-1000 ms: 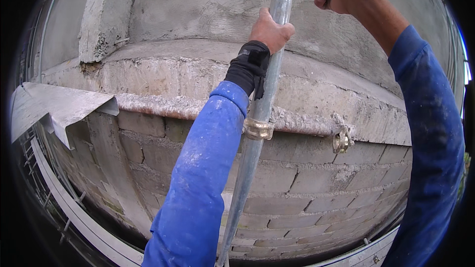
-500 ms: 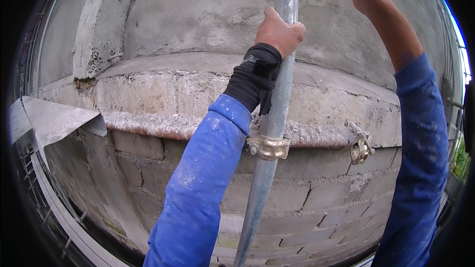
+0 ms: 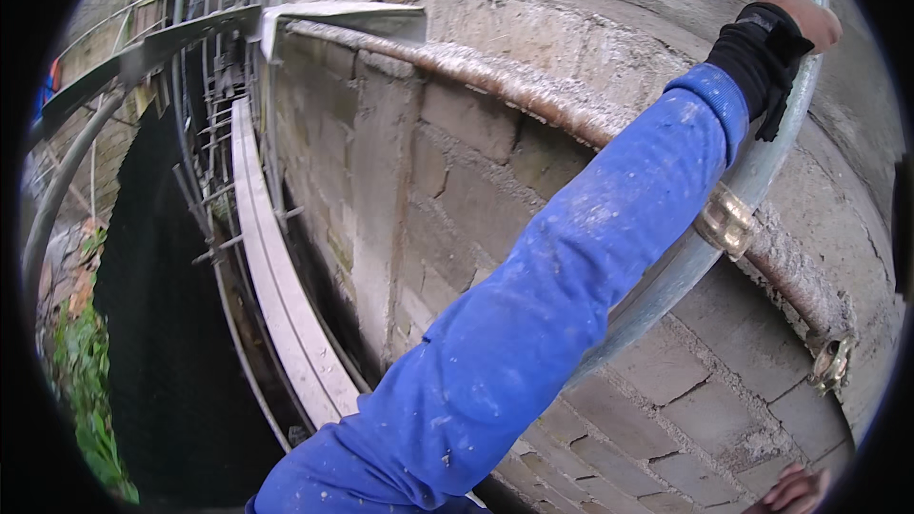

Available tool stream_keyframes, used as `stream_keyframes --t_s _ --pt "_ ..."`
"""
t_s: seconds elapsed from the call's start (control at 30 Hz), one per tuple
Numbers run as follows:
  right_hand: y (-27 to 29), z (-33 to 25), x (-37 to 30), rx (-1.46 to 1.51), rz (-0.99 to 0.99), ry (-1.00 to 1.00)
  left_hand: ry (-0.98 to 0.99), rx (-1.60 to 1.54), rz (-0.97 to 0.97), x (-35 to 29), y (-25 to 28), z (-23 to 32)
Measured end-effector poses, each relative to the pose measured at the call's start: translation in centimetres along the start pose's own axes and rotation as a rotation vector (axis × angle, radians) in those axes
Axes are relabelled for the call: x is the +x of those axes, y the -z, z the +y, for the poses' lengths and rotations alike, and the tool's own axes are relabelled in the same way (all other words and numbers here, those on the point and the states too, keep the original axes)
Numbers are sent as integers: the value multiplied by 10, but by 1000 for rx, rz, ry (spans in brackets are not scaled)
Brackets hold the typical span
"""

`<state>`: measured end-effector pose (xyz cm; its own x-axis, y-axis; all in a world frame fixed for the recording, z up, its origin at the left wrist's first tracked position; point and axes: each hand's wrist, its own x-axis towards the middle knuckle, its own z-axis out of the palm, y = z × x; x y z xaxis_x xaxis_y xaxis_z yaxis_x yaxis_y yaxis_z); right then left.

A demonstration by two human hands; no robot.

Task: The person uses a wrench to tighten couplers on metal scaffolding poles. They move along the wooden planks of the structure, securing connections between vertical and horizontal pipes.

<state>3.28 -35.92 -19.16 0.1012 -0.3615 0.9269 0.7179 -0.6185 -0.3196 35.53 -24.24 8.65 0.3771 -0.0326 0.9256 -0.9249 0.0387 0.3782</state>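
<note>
At the upper right, my left hand [image 3: 798, 5], in a black wrist wrap, is closed round a grey steel pole [image 3: 662, 297]. The blue sleeve of that arm crosses the picture and covers part of the pole. A brass-coloured scaffold clamp [image 3: 726, 221] sits on the pole below the hand, where it crosses a rusty, mortar-caked horizontal pipe [image 3: 495, 81]. Another clamp [image 3: 831, 362] is on that pipe's right end. Low at the right edge, my right hand [image 3: 795, 490] shows only partly, its fingers loosely apart with nothing visible in them, in front of the block wall.
A block wall [image 3: 657, 409] runs under a concrete ledge [image 3: 571, 33]. At left, a bent metal sheet [image 3: 352, 17] juts out, and a long narrow plank [image 3: 276, 266] lies on scaffold tubes beside a dark drop [image 3: 157, 324]. Green plants [image 3: 86, 390] grow at far left.
The view has swung left and down, putting the pole at the right. My left hand keeps its grip. My right hand has dropped from above to the lower right.
</note>
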Motion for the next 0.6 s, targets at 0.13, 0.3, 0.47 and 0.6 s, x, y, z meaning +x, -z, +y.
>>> stream_keyframes --t_s 0.13,0.3,0.47,0.6 --pt "28 74 -114 -100 -287 -431 -33 67 27 -16 -26 7" --pt "47 146 -266 -178 -952 -717 -193 212 176 -43 19 29" --pt "135 187 -413 -329 -1420 -487 -426 479 85 -174 90 19" --pt "192 222 -468 -345 -1509 -26 59 366 -66 -374 152 11"
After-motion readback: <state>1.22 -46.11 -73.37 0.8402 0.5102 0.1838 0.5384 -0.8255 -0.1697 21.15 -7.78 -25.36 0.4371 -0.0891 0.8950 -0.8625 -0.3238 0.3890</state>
